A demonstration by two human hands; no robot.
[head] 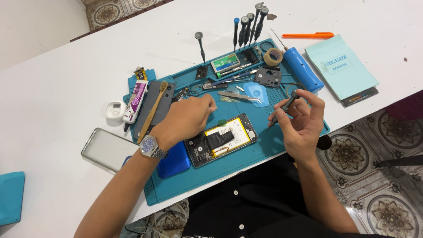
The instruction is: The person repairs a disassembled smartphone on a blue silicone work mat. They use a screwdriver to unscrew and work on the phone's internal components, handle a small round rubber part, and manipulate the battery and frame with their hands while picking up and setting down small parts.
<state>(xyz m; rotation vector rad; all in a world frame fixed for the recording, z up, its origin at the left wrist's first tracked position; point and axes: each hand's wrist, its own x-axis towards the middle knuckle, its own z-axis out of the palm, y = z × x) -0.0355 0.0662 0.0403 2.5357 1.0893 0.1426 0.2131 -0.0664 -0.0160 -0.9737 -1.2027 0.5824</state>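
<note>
Here the right hand (302, 121) is gripping a small screwdriver (282, 109) while the left hand (189, 117), fingers pinched closed, is hovering above the opened phone (220, 140); seemingly mid-disassembly, demanding precise tip placement.

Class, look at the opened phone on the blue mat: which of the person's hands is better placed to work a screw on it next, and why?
Probably the right hand: it already holds the small dark screwdriver, tip angled down beside the opened phone. The left hand hovers above the phone's upper edge, apparently without a tool.
</note>
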